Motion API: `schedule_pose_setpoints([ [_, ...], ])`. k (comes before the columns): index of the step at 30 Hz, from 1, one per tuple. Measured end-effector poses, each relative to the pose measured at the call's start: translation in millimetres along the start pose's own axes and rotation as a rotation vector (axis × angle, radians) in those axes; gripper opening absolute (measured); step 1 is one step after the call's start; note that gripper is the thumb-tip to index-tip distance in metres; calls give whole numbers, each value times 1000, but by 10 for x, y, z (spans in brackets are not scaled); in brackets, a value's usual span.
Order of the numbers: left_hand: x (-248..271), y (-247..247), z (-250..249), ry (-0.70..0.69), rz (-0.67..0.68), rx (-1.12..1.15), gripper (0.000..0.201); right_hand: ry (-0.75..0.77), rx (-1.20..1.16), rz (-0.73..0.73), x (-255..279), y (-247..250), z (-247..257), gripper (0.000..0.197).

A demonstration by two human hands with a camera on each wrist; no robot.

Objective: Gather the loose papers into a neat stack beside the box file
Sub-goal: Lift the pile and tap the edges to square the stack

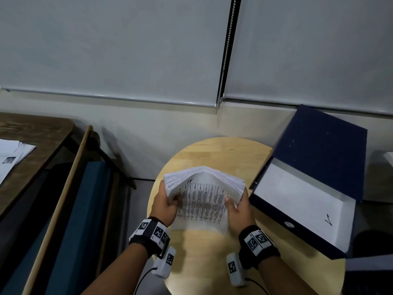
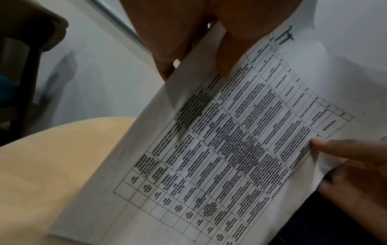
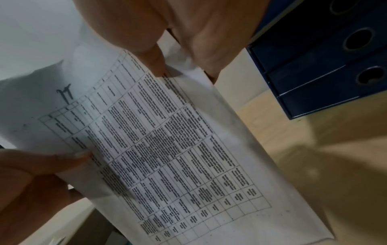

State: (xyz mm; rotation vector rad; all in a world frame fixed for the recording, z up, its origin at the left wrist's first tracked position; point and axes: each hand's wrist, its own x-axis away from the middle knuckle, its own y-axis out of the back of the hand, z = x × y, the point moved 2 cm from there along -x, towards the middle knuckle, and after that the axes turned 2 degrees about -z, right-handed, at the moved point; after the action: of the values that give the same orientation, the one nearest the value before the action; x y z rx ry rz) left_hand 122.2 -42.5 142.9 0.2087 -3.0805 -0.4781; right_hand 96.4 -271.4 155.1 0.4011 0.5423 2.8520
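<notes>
Nearest the camera, two forearms wearing black wrist straps [image 1: 151, 233] with coded white markers reach forward over a round, light wooden table [image 1: 210, 262]. The left hand [image 1: 164, 206] grasps the left edge of a thick stack of papers [image 1: 203, 195], thumb on the printed top sheet and fingers curled beneath; the left wrist view shows that thumb [image 2: 228, 54] pressed onto the page. The right hand [image 1: 239, 210] grasps the opposite edge in the same manner, its thumb on the sheet near the table of text. Between the hands the stack stands on its near edge on the wood, bowed upward in the middle, with its far sheets fanned. The top sheet carries a ruled grid of dense, illegible print and a handwritten mark near its far end. Just right of the right hand lies the open dark blue box file [image 1: 302, 209], its white interior showing and its lid [image 1: 321, 150] raised beyond; its base overhangs the table's rim. In the right wrist view, finger holes are visible in blue file spines [image 3: 326, 79]. Well left of the left hand, more sheets [image 1: 10, 158] lie on a dark wooden desk [image 1: 36, 133]. Beyond everything hang grey roller blinds [image 1: 119, 45] with a bead chain [image 1: 226, 52].
</notes>
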Motion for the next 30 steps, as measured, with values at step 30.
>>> schedule_pose_setpoints([
  [30, -33, 77, -626, -48, -243, 458, 19, 234, -295, -227, 96, 130, 564, 15],
])
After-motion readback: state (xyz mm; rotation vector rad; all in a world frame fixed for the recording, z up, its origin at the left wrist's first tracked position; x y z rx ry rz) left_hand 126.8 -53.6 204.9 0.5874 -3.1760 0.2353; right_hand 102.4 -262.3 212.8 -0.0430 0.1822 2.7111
